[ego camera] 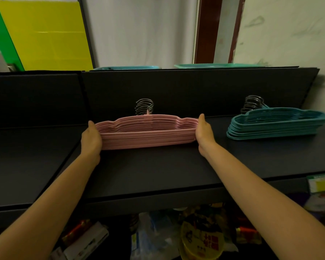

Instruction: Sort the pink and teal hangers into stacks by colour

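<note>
Head view: left hand (91, 136) and right hand (204, 131) clasp the pink stack (148, 133) ends; press evenly, hooks aligned, clear of the teal stack (276, 121).

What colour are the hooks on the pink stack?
Bare silver metal hooks, uncoated; head view.

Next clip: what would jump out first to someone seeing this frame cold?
The pink hanger stack at the middle of the dark shelf, pressed between the left hand and right hand at its two ends. To its right, apart from it, sits a teal hanger stack, metal hooks toward the back panel. A bright yellow board leans at upper left.
</note>
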